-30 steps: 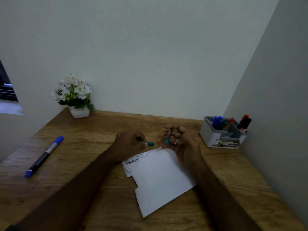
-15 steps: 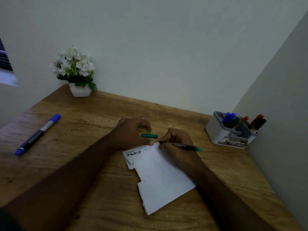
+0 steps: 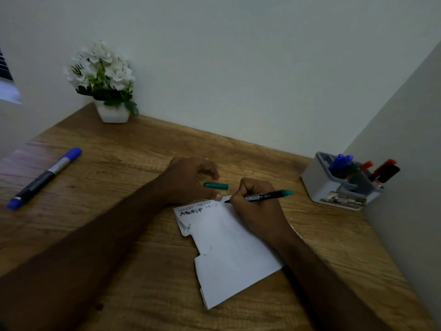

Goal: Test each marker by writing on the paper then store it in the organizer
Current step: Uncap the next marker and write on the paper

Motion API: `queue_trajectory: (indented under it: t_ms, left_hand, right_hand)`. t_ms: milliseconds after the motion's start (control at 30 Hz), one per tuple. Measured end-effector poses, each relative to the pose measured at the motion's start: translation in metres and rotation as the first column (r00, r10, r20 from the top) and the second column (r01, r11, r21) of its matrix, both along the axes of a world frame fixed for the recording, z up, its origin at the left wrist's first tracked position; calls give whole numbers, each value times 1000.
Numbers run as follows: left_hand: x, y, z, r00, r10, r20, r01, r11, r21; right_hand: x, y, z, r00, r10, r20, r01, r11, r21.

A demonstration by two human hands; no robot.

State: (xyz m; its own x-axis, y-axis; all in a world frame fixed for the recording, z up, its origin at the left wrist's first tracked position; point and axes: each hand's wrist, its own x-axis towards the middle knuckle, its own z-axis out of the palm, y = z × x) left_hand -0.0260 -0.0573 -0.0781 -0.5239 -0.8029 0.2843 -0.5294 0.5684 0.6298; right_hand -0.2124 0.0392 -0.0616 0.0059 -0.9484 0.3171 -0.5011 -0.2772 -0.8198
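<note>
- On the near counter [image 3: 143,295]: paper [image 3: 229,249] lies flat, top edge under both hands.
- Right hand [image 3: 257,211] fingers pinch green marker [image 3: 265,195], tip on paper, writing the test.
- Left hand [image 3: 188,180] thumb pins the paper's top edge; other fingers loosely curled.
- Green cap [image 3: 216,185] just beyond, handy for recapping.
- Far left: blue marker [image 3: 45,177], untested, I'd judge. Far right: organizer [image 3: 322,185], path unobstructed. Flower pot [image 3: 112,113] at back.

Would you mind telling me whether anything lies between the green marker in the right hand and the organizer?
Nothing visible does. The green marker sits in the right hand, and only bare desk separates it from the organizer.
</note>
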Motion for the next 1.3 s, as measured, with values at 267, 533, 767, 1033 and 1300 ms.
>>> queue_trajectory:
  t_ms: [267, 533, 767, 1033, 1300]
  left_hand:
    - [0, 1, 0, 1000, -1, 13, 1, 1000, 9]
    - [0, 1, 1, 1000, 1, 23, -1, 1000, 29]
    - [1, 2, 1, 1000, 7, 12, -7, 1000, 26]
    - [1, 0, 0, 999, 13, 31, -14, 999, 41]
    - [0, 1, 1, 1000, 13, 25, -14, 999, 35]
  right_hand:
    - [0, -1, -1, 1000, 2, -30, -2, 1000, -16]
    - [2, 0, 2, 999, 23, 23, -22, 1000, -20]
    - [2, -3, -1, 1000, -2, -31, 1, 1000, -9]
    - [4, 0, 1, 1000, -2, -10, 2, 1000, -10]
    - [1, -2, -1, 1000, -22, -12, 22, 999, -30]
